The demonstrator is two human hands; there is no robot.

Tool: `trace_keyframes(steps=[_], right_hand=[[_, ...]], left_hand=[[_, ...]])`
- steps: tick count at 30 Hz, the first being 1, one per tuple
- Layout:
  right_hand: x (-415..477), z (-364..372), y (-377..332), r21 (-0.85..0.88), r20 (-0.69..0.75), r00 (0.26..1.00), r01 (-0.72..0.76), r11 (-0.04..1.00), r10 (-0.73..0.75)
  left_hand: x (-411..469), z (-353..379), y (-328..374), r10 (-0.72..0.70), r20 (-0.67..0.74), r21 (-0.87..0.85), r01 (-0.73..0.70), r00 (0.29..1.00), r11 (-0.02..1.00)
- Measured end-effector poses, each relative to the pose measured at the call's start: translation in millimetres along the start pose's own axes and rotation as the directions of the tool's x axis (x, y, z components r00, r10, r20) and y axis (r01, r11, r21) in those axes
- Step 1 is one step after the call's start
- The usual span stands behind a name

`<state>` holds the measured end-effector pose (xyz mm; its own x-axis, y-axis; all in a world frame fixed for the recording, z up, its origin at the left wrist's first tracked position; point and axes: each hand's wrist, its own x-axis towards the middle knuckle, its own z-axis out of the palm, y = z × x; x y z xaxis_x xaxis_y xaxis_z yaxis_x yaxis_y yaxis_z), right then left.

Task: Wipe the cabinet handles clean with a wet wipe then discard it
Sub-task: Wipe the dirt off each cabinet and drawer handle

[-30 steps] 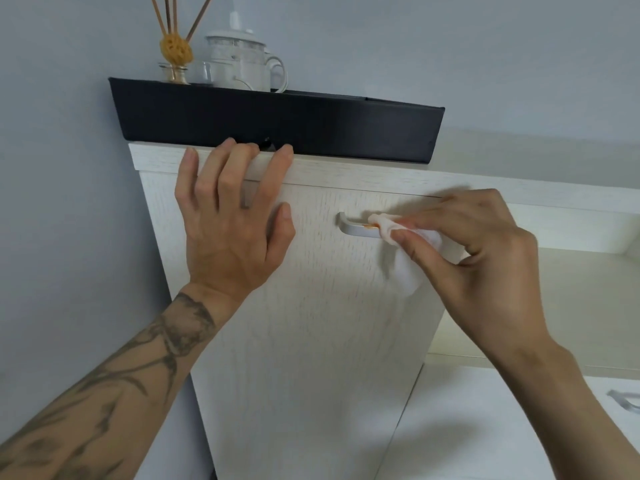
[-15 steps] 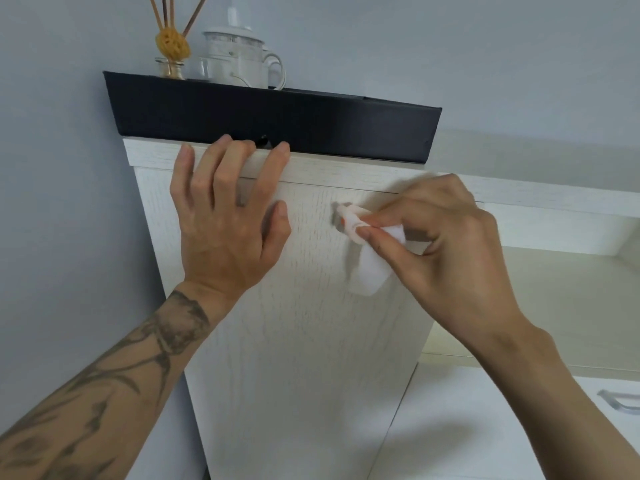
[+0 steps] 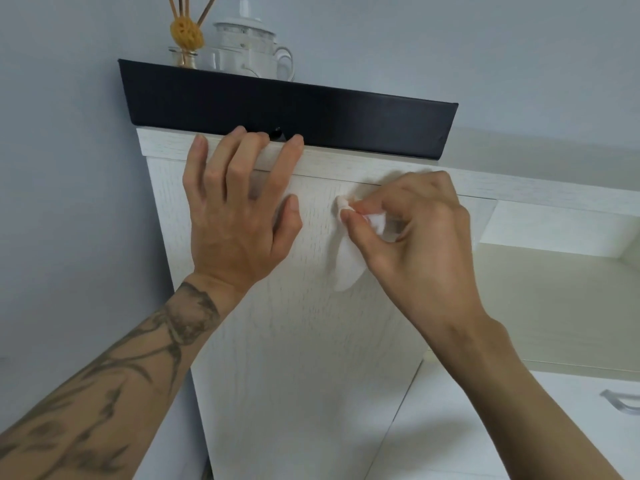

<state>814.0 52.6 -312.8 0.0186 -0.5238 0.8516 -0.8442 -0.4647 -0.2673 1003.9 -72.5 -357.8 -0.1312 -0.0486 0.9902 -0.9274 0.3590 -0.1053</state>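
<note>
Pinching the wipe [image 3: 348,268] with thumb and fingertips, the right hand [image 3: 415,244] holds it against the door [image 3: 294,358], up near the top. The wipe's loose end hangs down below the thumb. The handle under it is hidden. The left hand [image 3: 235,223] lies flat on the door just to the left, its fingers straight and spread, tips over the top edge. A black box [image 3: 294,112] sits above the door. A teapot [image 3: 249,46] and a jar of sticks [image 3: 185,36] show over its left part. A second handle [image 3: 620,403] is low on the right.
</note>
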Motion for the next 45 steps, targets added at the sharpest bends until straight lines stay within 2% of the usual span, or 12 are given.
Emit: trace_keyframes(steps=[6,16,23,26,33,39,45], right_hand=[[-3,6,-12,-0.085,-0.081,0.996,-0.035,0.996,0.028],[4,12,-18,-0.131,-0.072,0.994,-0.095,0.987,0.086],[4,14,-21,-0.176,-0.089,0.994,-0.081,0.981,0.066],[4,15,-18,-0.208,-0.093,0.996,-0.016,0.978,-0.004],[-9,-11,24,-0.144,-0.038,0.964,0.256,0.956,-0.264],[-17,-19,45,-0.105,-0.133,0.957,0.245,0.964,-0.258],[-5,6,23,-0.072,-0.062,0.955,0.286,0.956,-0.290]], left_hand=[[-1,0,-1,0.000,-0.005,0.003,0.000,1.000,1.000],[0,1,-2,0.006,-0.015,-0.002,-0.006,1.000,1.000],[-1,-1,-1,0.003,-0.009,0.001,-0.003,1.000,1.000],[0,-3,0,0.000,-0.008,0.001,0.000,1.000,1.000],[1,-4,0,-0.002,0.002,-0.015,0.002,1.000,1.000],[1,-3,0,-0.002,0.008,-0.028,0.002,1.000,1.000],[1,-2,-1,0.002,0.010,-0.026,-0.002,1.000,1.000]])
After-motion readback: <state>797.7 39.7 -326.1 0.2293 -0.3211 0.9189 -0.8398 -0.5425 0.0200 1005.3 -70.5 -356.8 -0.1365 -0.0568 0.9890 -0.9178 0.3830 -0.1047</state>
